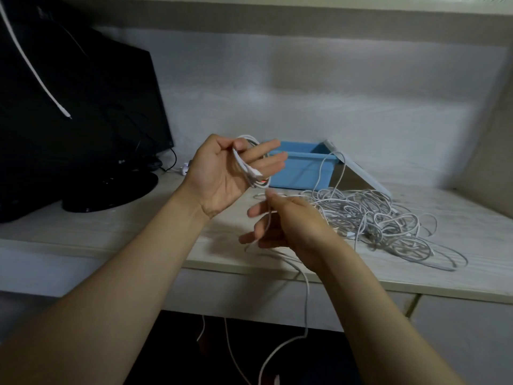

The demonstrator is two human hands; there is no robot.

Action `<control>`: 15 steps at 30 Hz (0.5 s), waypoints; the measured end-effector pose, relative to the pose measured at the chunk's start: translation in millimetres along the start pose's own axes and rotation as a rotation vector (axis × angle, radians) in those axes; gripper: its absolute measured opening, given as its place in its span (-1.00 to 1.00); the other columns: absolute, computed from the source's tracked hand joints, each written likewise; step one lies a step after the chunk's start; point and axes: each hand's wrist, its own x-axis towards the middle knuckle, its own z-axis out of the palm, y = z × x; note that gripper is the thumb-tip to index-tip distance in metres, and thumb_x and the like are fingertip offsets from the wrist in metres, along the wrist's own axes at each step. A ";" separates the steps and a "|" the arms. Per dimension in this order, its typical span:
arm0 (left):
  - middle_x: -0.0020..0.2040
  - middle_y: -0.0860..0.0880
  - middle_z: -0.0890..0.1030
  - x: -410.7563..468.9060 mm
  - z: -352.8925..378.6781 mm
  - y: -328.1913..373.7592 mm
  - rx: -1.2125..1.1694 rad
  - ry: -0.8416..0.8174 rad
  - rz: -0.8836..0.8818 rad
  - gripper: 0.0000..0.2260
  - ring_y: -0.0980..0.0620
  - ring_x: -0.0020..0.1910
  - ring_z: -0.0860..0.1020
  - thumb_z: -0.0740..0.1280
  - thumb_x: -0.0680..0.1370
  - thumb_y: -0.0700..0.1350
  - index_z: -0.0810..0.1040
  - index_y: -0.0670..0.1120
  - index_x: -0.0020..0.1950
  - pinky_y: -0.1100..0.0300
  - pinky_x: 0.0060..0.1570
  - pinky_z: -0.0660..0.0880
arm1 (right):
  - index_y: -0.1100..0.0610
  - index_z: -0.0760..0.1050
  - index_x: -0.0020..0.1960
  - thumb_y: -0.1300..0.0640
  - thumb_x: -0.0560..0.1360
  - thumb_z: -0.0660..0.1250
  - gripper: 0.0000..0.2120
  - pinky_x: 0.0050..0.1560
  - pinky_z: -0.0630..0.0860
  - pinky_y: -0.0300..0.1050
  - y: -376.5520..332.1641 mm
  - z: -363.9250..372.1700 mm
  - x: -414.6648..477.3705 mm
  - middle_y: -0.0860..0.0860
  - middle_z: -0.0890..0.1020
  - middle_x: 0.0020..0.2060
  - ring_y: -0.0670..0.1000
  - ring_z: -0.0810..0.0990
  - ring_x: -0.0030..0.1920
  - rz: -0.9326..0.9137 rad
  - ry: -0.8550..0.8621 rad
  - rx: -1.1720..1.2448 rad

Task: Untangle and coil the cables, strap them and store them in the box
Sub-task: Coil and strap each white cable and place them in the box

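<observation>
The cable [307, 301] slack hangs over the front edge of the desk [125, 232] and rises into the right hand [286, 220], whose curled fingers hold the strand just below and right of the left hand [222, 173]. The left hand is raised, fingers straight and pointing right, with the coil [249, 168] looped round them, long axis near upright, so the next turn likely goes up and left. Farther right lies the tangled pile [388, 218], with the open box [299, 173] behind it.
</observation>
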 end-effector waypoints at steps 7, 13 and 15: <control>-0.03 -0.05 0.56 11.8 -2.8 -10.9 0.655 0.358 0.168 -0.81 -0.10 0.16 0.54 0.18 0.67 -0.04 0.43 -0.01 -0.12 -0.08 0.13 0.47 | 0.22 0.56 0.27 0.10 0.69 0.27 -0.75 -0.27 0.68 -0.02 -19.5 3.7 -23.9 0.23 0.67 -0.30 0.18 0.70 -0.34 0.161 -0.251 -0.139; 0.00 0.01 0.52 7.5 -6.9 -24.2 1.315 0.383 0.209 -0.79 0.10 -0.07 0.51 0.09 0.73 -0.03 0.39 -0.16 0.16 0.11 -0.11 0.45 | 0.28 0.66 0.04 0.10 0.60 0.37 -0.76 -0.38 0.50 -0.06 -31.5 -4.1 -26.6 0.12 0.59 -0.44 0.07 0.48 -0.50 -0.078 -0.055 -0.348; -0.17 0.07 0.61 4.7 -4.8 -25.3 1.297 0.356 0.199 -0.81 0.14 -0.26 0.55 0.11 0.73 -0.06 0.40 -0.17 0.12 0.19 -0.27 0.48 | 0.36 0.67 -0.03 0.20 0.55 0.37 -0.79 -0.40 0.41 -0.08 -32.1 -9.1 -23.2 0.00 0.55 -0.49 -0.03 0.45 -0.50 -0.165 0.043 -0.286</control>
